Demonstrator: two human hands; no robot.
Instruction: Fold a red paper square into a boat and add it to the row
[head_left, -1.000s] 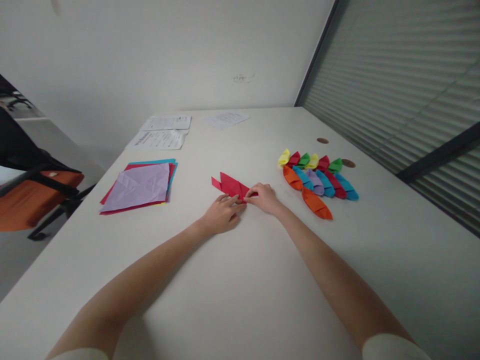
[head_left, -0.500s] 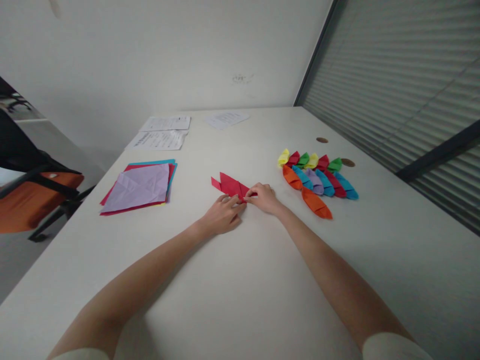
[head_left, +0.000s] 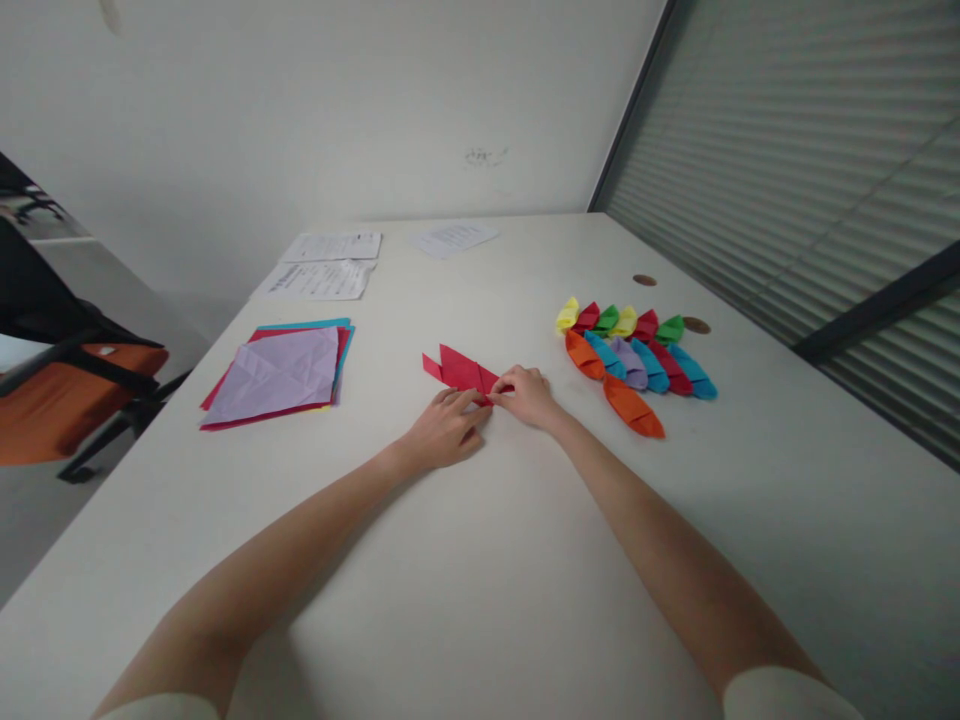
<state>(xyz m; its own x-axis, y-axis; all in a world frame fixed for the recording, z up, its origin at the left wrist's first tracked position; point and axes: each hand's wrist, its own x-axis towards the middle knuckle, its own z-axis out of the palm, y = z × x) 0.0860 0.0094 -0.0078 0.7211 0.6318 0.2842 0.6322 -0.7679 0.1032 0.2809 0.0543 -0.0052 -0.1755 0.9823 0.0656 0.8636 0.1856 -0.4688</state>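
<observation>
A folded red sheet of paper lies on the table in the middle of the view, with pointed flaps toward its left end. At its near edge, my left hand holds the paper with bent fingers. My right hand pinches the paper's near right part between thumb and fingertips, which touch or almost touch the left fingertips. The fold between the two hands is partly covered by the fingers.
Left on the white table lies a stack of coloured sheets, lilac on top. To the right sit several folded paper pieces in rows, an orange piece nearest. Printed papers lie at the back. An orange chair stands beyond the left edge.
Both hands stay at almost the same place on the red paper. Only the fingers shift very slightly at its near edge.
</observation>
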